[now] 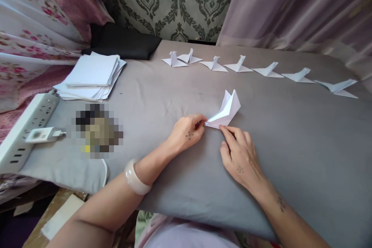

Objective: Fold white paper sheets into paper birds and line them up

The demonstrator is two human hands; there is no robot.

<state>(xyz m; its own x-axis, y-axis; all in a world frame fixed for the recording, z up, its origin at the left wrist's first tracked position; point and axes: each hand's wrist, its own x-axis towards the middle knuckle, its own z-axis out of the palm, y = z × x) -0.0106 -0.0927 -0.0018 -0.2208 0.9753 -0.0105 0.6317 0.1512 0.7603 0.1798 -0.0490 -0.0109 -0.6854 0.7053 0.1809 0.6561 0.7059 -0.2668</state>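
A partly folded sheet of white paper [228, 110] stands on the grey cloth between my hands, its two pointed flaps rising at the far right end. My left hand [190, 131] pinches the paper's narrow left tip between thumb and fingers. With the index fingertip, my right hand [241, 155] touches the lower front edge; its thumb is held apart from that finger and the other fingers are loosely bent. Beyond, several folded white paper birds [240, 66] sit in a row across the back of the table.
A stack of white paper sheets [91, 71] lies at the back left, before a black folded cover [124, 40]. At the left edge is a white power strip [29, 128] with a plugged-in charger [43, 135] and cable. A blurred object [99, 131] lies beside it.
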